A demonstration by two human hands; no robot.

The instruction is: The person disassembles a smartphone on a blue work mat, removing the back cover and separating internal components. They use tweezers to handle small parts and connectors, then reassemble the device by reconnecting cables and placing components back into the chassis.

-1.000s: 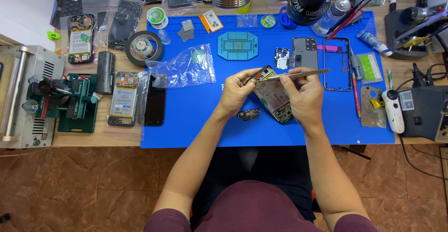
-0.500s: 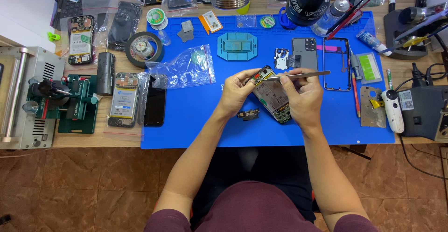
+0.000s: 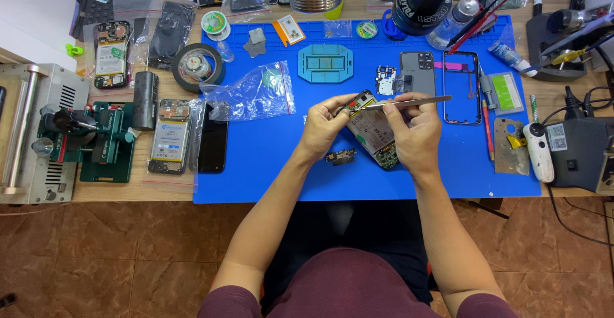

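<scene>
Over the blue work mat (image 3: 268,164) my left hand (image 3: 325,126) grips the upper end of an opened phone (image 3: 374,136) with its circuit boards showing. My right hand (image 3: 414,132) supports the phone from the right and pinches metal tweezers (image 3: 409,102), whose tips point left at the phone's top edge. A small dark part (image 3: 341,157) lies on the mat just below my left hand.
A clear plastic bag (image 3: 252,93), a teal jig (image 3: 324,62), a grey phone back (image 3: 417,73) and a phone frame (image 3: 462,88) lie on the mat. Left stand a green clamp fixture (image 3: 102,140), a tape roll (image 3: 198,67) and a black phone (image 3: 213,139). A soldering station (image 3: 582,152) sits right.
</scene>
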